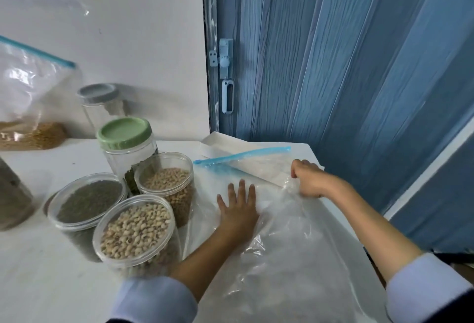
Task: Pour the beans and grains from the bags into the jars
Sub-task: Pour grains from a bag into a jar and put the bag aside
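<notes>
An empty clear zip bag (pixel 279 243) with a blue seal strip lies flat on the white table (pixel 38 279). My left hand (pixel 238 207) presses on it with straight fingers. My right hand (pixel 307 181) grips the bag's far right edge with curled fingers. Three open clear jars stand to the left: pale beans (pixel 136 230) in front, dark green grains (pixel 88 202) behind it, small tan beans (pixel 166 181) at the back. A bag of tan grain (pixel 28 107) stands at the far left against the wall.
A jar with a green lid (pixel 125 134) and a jar with a grey lid (pixel 98 95) stand behind the open jars. Another container (pixel 12 202) shows at the left edge. A blue folding door (pixel 333 66) rises behind the table's right edge.
</notes>
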{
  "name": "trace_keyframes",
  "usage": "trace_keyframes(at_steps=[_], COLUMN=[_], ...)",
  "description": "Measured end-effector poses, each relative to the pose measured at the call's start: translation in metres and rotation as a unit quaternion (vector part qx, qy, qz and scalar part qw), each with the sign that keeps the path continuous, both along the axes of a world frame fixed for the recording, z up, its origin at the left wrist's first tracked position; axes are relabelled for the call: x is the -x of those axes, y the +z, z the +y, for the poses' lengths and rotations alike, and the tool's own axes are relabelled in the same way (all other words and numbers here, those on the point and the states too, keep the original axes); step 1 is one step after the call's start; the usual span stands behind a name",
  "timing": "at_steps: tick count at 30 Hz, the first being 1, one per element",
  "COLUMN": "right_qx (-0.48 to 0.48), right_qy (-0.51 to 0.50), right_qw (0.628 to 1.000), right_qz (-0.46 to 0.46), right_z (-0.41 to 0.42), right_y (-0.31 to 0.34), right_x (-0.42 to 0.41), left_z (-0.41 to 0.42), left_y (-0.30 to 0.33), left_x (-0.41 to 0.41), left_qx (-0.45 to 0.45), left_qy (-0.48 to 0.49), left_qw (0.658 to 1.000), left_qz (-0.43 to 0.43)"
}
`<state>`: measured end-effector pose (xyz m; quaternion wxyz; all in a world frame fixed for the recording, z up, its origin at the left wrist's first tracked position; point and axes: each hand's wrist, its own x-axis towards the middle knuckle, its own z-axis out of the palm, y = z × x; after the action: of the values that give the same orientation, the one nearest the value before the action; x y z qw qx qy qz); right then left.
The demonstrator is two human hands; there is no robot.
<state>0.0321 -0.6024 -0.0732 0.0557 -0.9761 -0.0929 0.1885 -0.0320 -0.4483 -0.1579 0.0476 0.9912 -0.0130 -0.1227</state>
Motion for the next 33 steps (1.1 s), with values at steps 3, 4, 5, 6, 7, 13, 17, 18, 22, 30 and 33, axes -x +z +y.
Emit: trace_keyframes(at_steps=[3, 4, 5, 6, 7, 13, 17, 18, 22, 30, 33], right_qx=[0.017, 0.012, 0.001, -0.014, -0.03, -0.04, -0.075, -0.089, -0.114, 0.005, 0.005], right_qy=[0.012, 0.01, 0.002, -0.013, -0.028, -0.049, -0.07, -0.071, -0.044, 0.045, 0.048], right_qw=[1.0, 1.0, 0.999, 0.998, 0.995, 0.962, 0.938, 0.933, 0.938, 0.978, 0.986], right_qz=[0.001, -0.016, -0.04, -0.065, -0.086, -0.267, -0.331, -0.34, -0.323, -0.201, -0.16], right_z=[0.004, 0.004, 0.003, 0.002, -0.001, -0.027, -0.04, -0.04, -0.019, 0.019, 0.013], right_y=[-0.008, -0.011, -0.013, -0.015, -0.014, 0.019, 0.057, 0.063, 0.064, -0.024, -0.045], right_x=[0.006, 0.006, 0.005, 0.004, 0.001, -0.014, -0.008, -0.006, 0.003, -0.002, -0.009], left_z=[0.0, 0.001, 0.002, 0.003, 0.003, -0.001, -0.002, -0.002, -0.002, 0.001, 0.001], left_y=[0.001, 0.0, -0.001, -0.003, -0.005, 0.002, 0.004, 0.004, 0.005, 0.0, 0.0], left_x=[-0.002, -0.003, -0.004, -0.005, -0.005, 0.0, 0.0, 0.001, 0.001, 0.001, 0.001], left_qx=[0.105, 0.121, 0.132, 0.142, 0.145, 0.108, 0.1, 0.099, 0.088, 0.094, 0.118], left_qy=[0.026, 0.028, 0.031, 0.036, 0.039, 0.032, 0.031, 0.027, 0.022, 0.018, 0.021], left_qw=[0.994, 0.992, 0.991, 0.989, 0.989, 0.994, 0.994, 0.995, 0.996, 0.995, 0.993], left_qz=[0.003, -0.002, -0.01, -0.015, -0.017, -0.014, -0.007, -0.007, 0.006, 0.016, 0.005])
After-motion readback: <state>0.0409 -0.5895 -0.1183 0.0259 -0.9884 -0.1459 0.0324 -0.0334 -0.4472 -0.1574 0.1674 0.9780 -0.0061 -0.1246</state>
